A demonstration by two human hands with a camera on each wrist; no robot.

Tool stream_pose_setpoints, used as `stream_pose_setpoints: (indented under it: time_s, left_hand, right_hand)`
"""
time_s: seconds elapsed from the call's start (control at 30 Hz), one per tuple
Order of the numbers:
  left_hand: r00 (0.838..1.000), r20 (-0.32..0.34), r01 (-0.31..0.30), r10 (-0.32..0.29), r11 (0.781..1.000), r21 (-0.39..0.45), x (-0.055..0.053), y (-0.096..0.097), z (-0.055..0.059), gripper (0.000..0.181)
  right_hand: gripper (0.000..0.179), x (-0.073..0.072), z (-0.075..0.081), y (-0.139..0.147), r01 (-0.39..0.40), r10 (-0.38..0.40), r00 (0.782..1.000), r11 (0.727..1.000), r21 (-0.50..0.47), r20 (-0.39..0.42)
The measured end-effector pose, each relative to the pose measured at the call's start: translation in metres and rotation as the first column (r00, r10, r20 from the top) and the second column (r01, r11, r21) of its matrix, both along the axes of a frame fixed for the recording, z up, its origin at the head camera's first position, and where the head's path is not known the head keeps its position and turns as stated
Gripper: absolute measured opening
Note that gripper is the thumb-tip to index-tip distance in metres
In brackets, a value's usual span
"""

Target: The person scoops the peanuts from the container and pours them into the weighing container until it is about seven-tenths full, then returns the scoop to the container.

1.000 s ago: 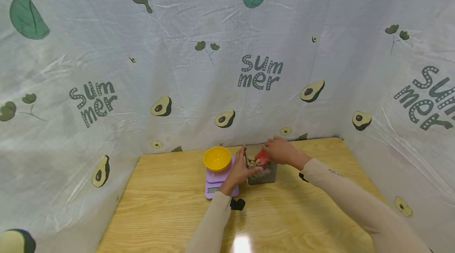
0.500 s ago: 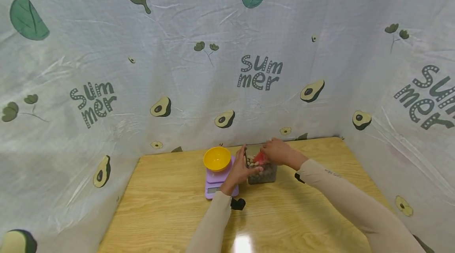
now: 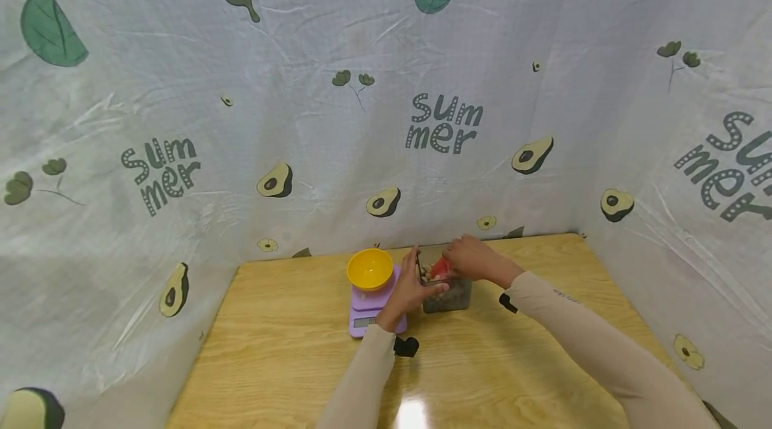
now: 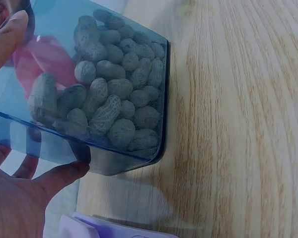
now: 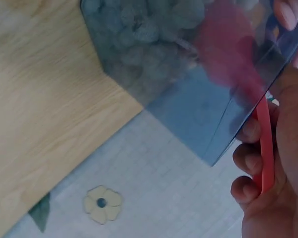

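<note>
Right hand (image 3: 473, 257) pinches the handle of a red scoop (image 3: 442, 269), fingers curled round it, its head dipped into the dark see-through box (image 3: 447, 299) just below and left of that hand. Compared with a second ago, hand and scoop have edged leftward, and fewer peanuts (image 4: 116, 89) show beside the scoop from above; this suggests the scoop is digging in to gather a load, not yet lifted out. Left hand (image 3: 409, 292) stays put, fingers spread along the box's near corner, seemingly steadying it. Left of this hand, the purple scale (image 3: 363, 302) and the yellow bowl (image 3: 370, 271) on it hold their places. Beneath both hands lies the wooden table (image 3: 271, 335).
</note>
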State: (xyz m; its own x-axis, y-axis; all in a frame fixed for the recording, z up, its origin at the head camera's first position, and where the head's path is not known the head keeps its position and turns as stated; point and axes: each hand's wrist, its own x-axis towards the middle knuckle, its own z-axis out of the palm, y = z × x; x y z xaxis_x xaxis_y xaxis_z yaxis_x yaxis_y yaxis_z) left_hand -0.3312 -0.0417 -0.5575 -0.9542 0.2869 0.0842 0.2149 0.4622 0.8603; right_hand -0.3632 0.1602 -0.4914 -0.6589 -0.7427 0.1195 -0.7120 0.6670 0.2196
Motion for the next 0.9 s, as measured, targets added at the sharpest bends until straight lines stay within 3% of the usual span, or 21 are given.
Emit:
stream_pose_setpoints:
  time_s: [0.17, 0.27, 0.47, 0.7, 0.9]
  left_hand:
    - [1.0, 0.006, -0.013, 0.013, 1.0, -0.004, -0.001, -0.002, -0.001, 0.113]
    - [1.0, 0.002, -0.016, 0.016, 1.0, -0.003, -0.001, -0.002, -0.001, 0.113]
    - [1.0, -0.002, -0.007, 0.007, 1.0, 0.009, -0.001, 0.0, 0.0, 0.114]
    - [1.0, -0.02, -0.008, 0.008, 1.0, -0.013, -0.002, 0.0, 0.0, 0.113]
    - [1.0, -0.01, -0.005, 0.005, 1.0, -0.015, -0.002, 0.0, -0.001, 0.113]
  right_hand:
    - [0.023, -0.002, 0.0, 0.002, 0.064, -0.06, 0.994, 0.997, -0.05, 0.086]
    - [0.028, -0.001, 0.002, 0.001, 0.101, -0.1, 0.994, 0.994, -0.029, 0.031]
    - [0.044, 0.002, 0.008, 0.0, 0.065, -0.063, 0.996, 0.998, 0.02, -0.07]
    - [0.038, 0.005, 0.016, 0.012, 0.133, -0.121, 0.978, 0.989, 0.066, -0.168]
    - [0.043, 0.003, 0.013, 0.002, 0.072, -0.046, 0.977, 0.99, 0.119, -0.207]
